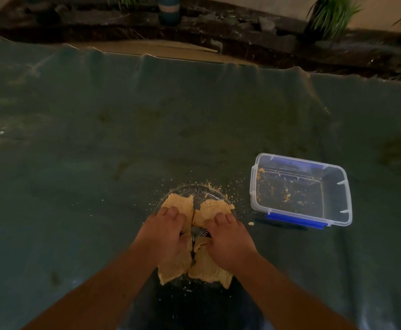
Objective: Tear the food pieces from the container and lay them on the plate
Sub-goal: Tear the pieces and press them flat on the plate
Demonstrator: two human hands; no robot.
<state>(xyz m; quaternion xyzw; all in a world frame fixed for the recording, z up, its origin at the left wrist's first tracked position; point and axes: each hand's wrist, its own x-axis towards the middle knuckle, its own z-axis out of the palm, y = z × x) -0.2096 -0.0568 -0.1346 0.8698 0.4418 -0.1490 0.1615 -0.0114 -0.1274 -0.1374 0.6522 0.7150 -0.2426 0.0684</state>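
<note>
Dim cloth (99, 163); left hand (165, 236), right hand (230, 241) hide plate (194, 188) centre

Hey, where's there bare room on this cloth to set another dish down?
The wide stretch of green cloth left of the glass plate is bare, as is the cloth beyond it. It is crowded at the plate, under both hands and the food sheet; crumbs and the plastic container fill the right.

I sit outdoors, in a garden or yard: a tarp (147, 120) spread on sand (147, 47), rocks (242, 22) and plants (332, 13) beyond.
</note>
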